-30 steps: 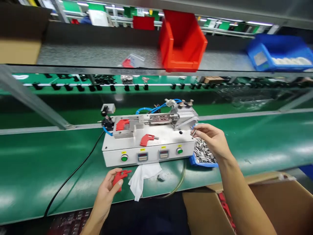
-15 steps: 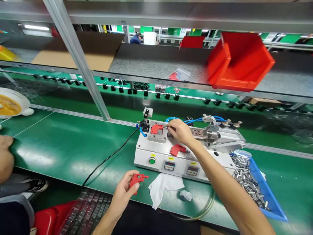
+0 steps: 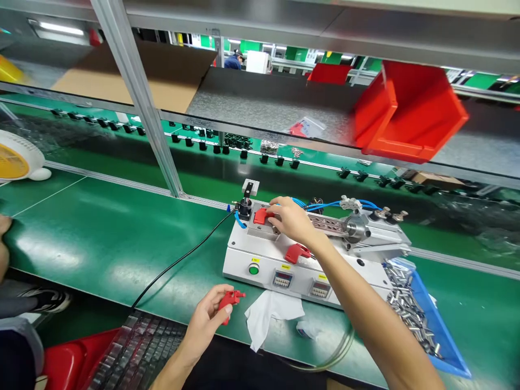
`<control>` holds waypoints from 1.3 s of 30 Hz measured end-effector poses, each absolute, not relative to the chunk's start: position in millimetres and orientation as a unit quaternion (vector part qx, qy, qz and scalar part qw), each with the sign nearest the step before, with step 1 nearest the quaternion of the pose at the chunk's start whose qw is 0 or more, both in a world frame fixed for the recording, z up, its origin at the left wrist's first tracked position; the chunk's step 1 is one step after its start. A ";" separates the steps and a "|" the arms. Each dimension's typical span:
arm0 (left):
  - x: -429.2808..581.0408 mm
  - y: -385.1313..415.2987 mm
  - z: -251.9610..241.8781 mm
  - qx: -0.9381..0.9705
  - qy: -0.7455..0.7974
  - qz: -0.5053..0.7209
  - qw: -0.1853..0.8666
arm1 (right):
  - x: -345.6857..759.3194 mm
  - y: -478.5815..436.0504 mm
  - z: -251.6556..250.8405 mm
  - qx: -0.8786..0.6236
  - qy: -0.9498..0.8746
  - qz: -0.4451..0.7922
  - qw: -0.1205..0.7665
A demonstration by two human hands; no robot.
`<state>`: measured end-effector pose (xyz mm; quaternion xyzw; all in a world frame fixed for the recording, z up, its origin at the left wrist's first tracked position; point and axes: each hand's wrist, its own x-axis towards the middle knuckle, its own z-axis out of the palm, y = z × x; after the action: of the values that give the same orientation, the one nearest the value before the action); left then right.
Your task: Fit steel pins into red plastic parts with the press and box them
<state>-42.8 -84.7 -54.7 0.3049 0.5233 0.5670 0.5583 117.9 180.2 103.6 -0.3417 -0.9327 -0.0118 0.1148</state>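
Observation:
My left hand (image 3: 208, 314) is closed on a red plastic part (image 3: 232, 304) in front of the white machine (image 3: 239, 269). A second red part (image 3: 260, 215) sits in the metal fixture (image 3: 263, 233) on the machine's top left. My right hand (image 3: 290, 219) reaches over that fixture, its fingers bent around the right end of the part; whether they grip it is hard to tell. Another red part (image 3: 297, 253) lies on the machine top, below my right wrist. The green button (image 3: 254, 268) is on the front panel.
At right, a blue tray (image 3: 441, 325) holds many metal pins. A white cloth (image 3: 270, 314) lies before the machine. A red bin (image 3: 410, 116) is on the shelf above. A black cable (image 3: 182, 257) crosses the bench; a person's hand (image 3: 5, 225) shows at far left.
My right hand has moved slightly left, over the part in the fixture, and now covers its right end. The left hand still holds its red part. The view has shifted a little.

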 end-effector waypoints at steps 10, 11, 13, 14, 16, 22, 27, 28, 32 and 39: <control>-38.4 -81.8 -51.0 0.391 0.557 0.535 0.501 | 121.1 172.4 129.7 -0.360 -0.922 0.032 0.139; -39.8 -78.8 -46.3 0.411 0.560 0.536 0.480 | 132.4 165.6 131.4 -0.360 -0.920 0.038 0.150; -45.8 -67.4 -31.0 0.475 0.568 0.537 0.405 | 158.7 150.6 129.4 -0.354 -0.920 0.055 0.161; -49.3 -58.5 -20.2 0.514 0.572 0.535 0.349 | 172.3 143.5 125.6 -0.350 -0.921 0.063 0.161; -54.6 -33.8 7.2 0.593 0.579 0.516 0.216 | 197.0 132.0 114.1 -0.348 -0.921 0.076 0.160; -35.9 67.4 84.1 0.690 0.682 0.236 -0.049 | 229.0 121.4 79.0 -0.368 -0.907 0.077 0.191; -11.5 110.5 89.6 0.705 0.681 0.179 -0.083 | 234.7 112.3 71.3 -0.367 -0.899 0.062 0.229; -10.5 112.0 86.8 0.708 0.677 0.180 -0.090 | 237.3 108.4 71.5 -0.366 -0.897 0.058 0.240; -18.5 100.7 71.6 0.726 0.648 0.201 -0.107 | 255.7 87.2 71.6 -0.341 -0.877 0.033 0.337; -41.9 33.4 0.4 0.732 0.539 0.388 -0.156 | 316.3 49.5 40.4 -0.412 -0.795 -0.104 0.433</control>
<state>-41.9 33.4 0.4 0.7315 0.5386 0.3878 -0.1563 316.3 49.5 40.4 -0.4118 -0.7950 -0.1045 0.4331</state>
